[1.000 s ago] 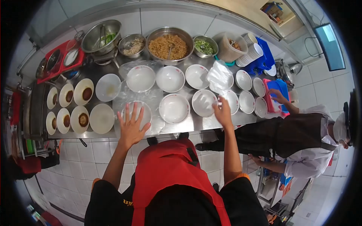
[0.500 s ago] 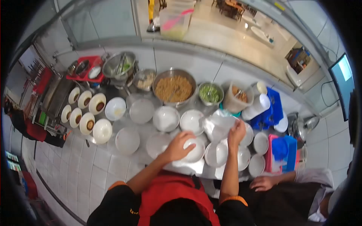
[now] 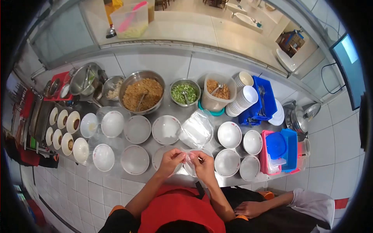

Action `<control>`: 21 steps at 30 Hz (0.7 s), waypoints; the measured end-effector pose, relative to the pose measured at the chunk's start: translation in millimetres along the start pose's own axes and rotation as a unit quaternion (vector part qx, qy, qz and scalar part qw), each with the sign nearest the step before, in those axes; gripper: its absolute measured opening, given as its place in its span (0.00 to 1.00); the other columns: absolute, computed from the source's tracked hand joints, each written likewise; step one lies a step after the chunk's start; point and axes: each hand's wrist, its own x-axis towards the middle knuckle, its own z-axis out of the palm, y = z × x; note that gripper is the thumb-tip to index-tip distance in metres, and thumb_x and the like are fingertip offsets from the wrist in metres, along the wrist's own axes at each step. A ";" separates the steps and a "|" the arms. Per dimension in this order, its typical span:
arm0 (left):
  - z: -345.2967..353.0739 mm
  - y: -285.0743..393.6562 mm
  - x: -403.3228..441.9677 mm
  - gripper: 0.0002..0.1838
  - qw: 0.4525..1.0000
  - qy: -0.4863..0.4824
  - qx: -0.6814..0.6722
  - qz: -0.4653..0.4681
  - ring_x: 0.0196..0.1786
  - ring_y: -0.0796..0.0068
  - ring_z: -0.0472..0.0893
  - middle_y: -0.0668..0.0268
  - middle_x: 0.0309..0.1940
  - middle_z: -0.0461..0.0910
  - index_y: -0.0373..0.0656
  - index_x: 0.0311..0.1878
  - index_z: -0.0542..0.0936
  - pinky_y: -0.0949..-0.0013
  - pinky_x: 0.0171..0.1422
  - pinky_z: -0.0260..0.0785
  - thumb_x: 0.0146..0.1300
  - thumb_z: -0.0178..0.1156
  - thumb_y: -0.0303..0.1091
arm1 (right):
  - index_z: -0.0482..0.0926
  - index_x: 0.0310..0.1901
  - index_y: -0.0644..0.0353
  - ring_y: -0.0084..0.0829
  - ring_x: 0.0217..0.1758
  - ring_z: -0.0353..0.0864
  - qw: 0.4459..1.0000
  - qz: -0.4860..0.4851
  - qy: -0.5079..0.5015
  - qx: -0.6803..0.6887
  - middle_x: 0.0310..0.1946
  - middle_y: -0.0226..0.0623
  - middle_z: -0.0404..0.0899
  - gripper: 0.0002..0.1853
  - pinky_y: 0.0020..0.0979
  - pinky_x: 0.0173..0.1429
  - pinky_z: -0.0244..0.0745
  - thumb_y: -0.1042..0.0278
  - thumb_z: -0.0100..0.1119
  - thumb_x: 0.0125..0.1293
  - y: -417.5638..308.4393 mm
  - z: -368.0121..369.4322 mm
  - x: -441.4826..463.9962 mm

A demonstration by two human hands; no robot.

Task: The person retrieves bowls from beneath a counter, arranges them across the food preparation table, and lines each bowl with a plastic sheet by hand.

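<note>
My left hand [image 3: 171, 162] and my right hand [image 3: 204, 165] are close together above the front row of bowls, fingers pinched on something thin and clear that I cannot make out. Under them are a white bowl [image 3: 190, 170] and, to its left, another bowl [image 3: 160, 155], both partly hidden. A stack of clear plastic sheets [image 3: 196, 129] lies over a bowl behind my hands. Two rows of empty white bowls [image 3: 135, 159] stand on the steel counter, some at the left on clear plastic.
Behind the bowls stand a brown minced food bowl [image 3: 142, 93], chopped greens [image 3: 185, 92], a tub [image 3: 218, 92], stacked cups [image 3: 243, 101] and a blue cutlery tray [image 3: 261, 101]. Bowls with brown sauce [image 3: 73, 122] are at left. A co-worker's hand [image 3: 248, 209] is at lower right.
My hands have come together in front of me, fingers now pinched. The right hand has left the plastic sheets. The view has turned, and the co-worker's hand has moved closer to my right arm.
</note>
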 end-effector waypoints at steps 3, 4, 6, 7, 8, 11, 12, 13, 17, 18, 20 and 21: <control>4.6 -0.3 -8.7 0.05 0.998 0.006 0.058 0.008 0.32 0.84 0.75 0.70 0.28 0.77 0.39 0.35 0.75 0.78 0.39 0.68 0.64 0.58 0.29 | 0.80 0.37 0.67 0.15 0.30 0.73 0.988 0.111 -0.080 0.073 0.28 0.27 0.79 0.05 0.18 0.35 0.70 0.75 0.61 0.61 -3.4 -13.9 -7.4; 6.0 1.6 -9.2 0.05 0.996 0.010 0.093 0.008 0.32 0.85 0.75 0.70 0.28 0.77 0.39 0.35 0.75 0.78 0.40 0.68 0.64 0.57 0.29 | 0.80 0.37 0.67 0.15 0.30 0.73 0.988 0.109 -0.080 0.073 0.28 0.27 0.79 0.05 0.18 0.35 0.70 0.75 0.61 0.61 -0.9 -14.7 -7.0; 7.8 3.9 -7.7 0.05 0.995 0.009 0.103 0.015 0.33 0.85 0.75 0.71 0.28 0.77 0.39 0.35 0.74 0.78 0.40 0.69 0.65 0.57 0.29 | 0.80 0.37 0.67 0.16 0.29 0.73 0.984 0.139 -0.021 0.108 0.29 0.29 0.79 0.05 0.18 0.34 0.70 0.77 0.63 0.59 1.9 -11.2 -5.8; 7.9 4.9 -6.8 0.05 0.993 0.011 0.112 0.019 0.33 0.85 0.75 0.71 0.29 0.77 0.39 0.35 0.74 0.78 0.41 0.69 0.65 0.57 0.29 | 0.79 0.34 0.66 0.16 0.28 0.73 0.984 0.119 0.009 0.130 0.27 0.29 0.78 0.04 0.18 0.32 0.69 0.77 0.64 0.58 1.6 -7.1 -3.4; 7.5 6.7 -4.2 0.05 0.993 0.008 0.116 0.025 0.33 0.85 0.75 0.71 0.29 0.77 0.39 0.35 0.74 0.78 0.41 0.69 0.65 0.57 0.29 | 0.79 0.34 0.66 0.16 0.28 0.73 0.985 0.112 0.009 0.132 0.27 0.29 0.78 0.04 0.18 0.32 0.69 0.77 0.64 0.58 1.6 -6.1 -1.0; 5.8 12.1 1.3 0.04 0.993 -0.012 0.103 0.049 0.35 0.85 0.75 0.70 0.30 0.77 0.39 0.37 0.74 0.78 0.42 0.69 0.65 0.57 0.29 | 0.74 0.28 0.63 0.16 0.28 0.73 0.988 0.090 0.025 0.127 0.26 0.31 0.77 0.08 0.20 0.32 0.70 0.77 0.65 0.57 4.2 -4.4 2.0; 4.7 13.5 3.3 0.05 0.993 -0.013 0.110 0.048 0.35 0.85 0.75 0.70 0.31 0.77 0.38 0.37 0.74 0.78 0.43 0.69 0.65 0.57 0.29 | 0.74 0.28 0.63 0.16 0.28 0.73 0.987 0.088 0.027 0.128 0.26 0.31 0.77 0.08 0.20 0.32 0.70 0.77 0.65 0.57 4.6 -3.9 4.5; 3.6 13.9 4.0 0.05 0.992 -0.012 0.116 0.046 0.35 0.85 0.75 0.70 0.31 0.77 0.38 0.38 0.74 0.78 0.43 0.69 0.65 0.57 0.29 | 0.73 0.28 0.62 0.16 0.28 0.73 0.983 0.064 0.032 0.169 0.26 0.31 0.77 0.08 0.19 0.33 0.69 0.78 0.66 0.57 5.2 -3.9 5.3; -1.4 18.7 7.8 0.05 0.990 -0.017 0.129 0.050 0.35 0.85 0.75 0.70 0.31 0.76 0.38 0.38 0.74 0.77 0.45 0.70 0.65 0.57 0.29 | 0.72 0.29 0.61 0.16 0.30 0.72 0.969 0.029 0.009 0.245 0.28 0.31 0.76 0.10 0.19 0.35 0.69 0.82 0.66 0.54 -2.7 -10.9 9.3; -0.6 23.1 7.9 0.05 0.992 -0.025 0.116 0.042 0.36 0.84 0.75 0.70 0.32 0.76 0.38 0.38 0.74 0.76 0.46 0.70 0.66 0.56 0.30 | 0.72 0.29 0.61 0.16 0.30 0.72 0.969 0.028 0.010 0.245 0.28 0.31 0.76 0.10 0.19 0.35 0.69 0.82 0.66 0.54 -1.1 -12.2 9.5; 0.0 29.2 10.5 0.05 0.994 -0.034 0.102 0.036 0.37 0.84 0.75 0.70 0.33 0.76 0.38 0.38 0.73 0.76 0.46 0.71 0.66 0.56 0.30 | 0.72 0.29 0.61 0.16 0.30 0.73 0.980 0.035 -0.009 0.195 0.28 0.31 0.76 0.11 0.19 0.37 0.70 0.83 0.67 0.53 3.1 -14.8 10.0; -0.9 30.8 12.7 0.05 0.995 -0.038 0.085 0.034 0.38 0.84 0.75 0.70 0.34 0.76 0.39 0.39 0.73 0.75 0.47 0.70 0.67 0.54 0.30 | 0.72 0.29 0.61 0.16 0.30 0.73 0.980 0.034 -0.009 0.194 0.28 0.31 0.76 0.11 0.19 0.37 0.70 0.83 0.67 0.53 2.2 -15.9 11.7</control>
